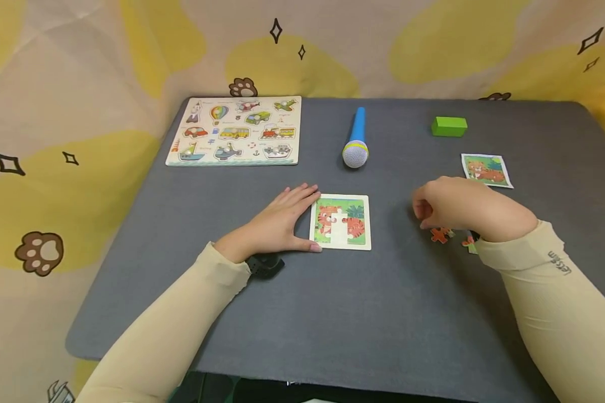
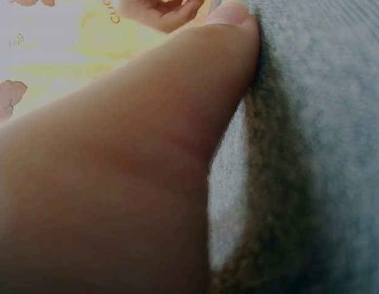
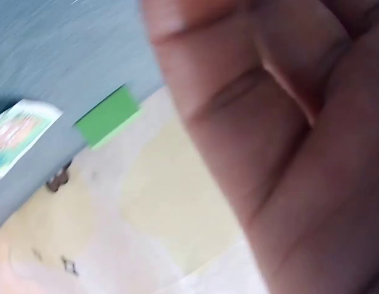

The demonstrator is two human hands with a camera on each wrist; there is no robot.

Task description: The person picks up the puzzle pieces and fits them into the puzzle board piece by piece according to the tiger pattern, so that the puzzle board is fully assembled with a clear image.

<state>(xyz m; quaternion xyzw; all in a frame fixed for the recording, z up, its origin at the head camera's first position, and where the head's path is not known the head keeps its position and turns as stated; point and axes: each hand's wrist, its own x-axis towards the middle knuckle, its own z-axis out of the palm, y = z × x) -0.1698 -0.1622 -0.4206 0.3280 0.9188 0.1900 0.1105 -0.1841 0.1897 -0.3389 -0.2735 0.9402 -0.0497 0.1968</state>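
Note:
A small white-framed jigsaw puzzle (image 1: 366,224) with a tiger picture lies at the table's middle, a white gap in its lower centre. Along its left side rests my left hand (image 1: 277,224), fingers spread, with the index fingertip and thumb at the frame's corners. My right hand (image 1: 454,204) hovers to the right of the puzzle, its fingers curled. Whether a piece is pinched between them is hidden in the head view and blurred in the right wrist view. Loose puzzle pieces (image 1: 439,235) lie below that hand, partly covered by the wrist.
Behind the right hand lies a tiger picture card (image 1: 486,170), with a green block (image 1: 449,126) farther back. A blue toy microphone (image 1: 357,137) lies beyond the puzzle. At the back left is a vehicle picture board (image 1: 234,132). Patterned cloth hangs behind the grey table (image 1: 383,313).

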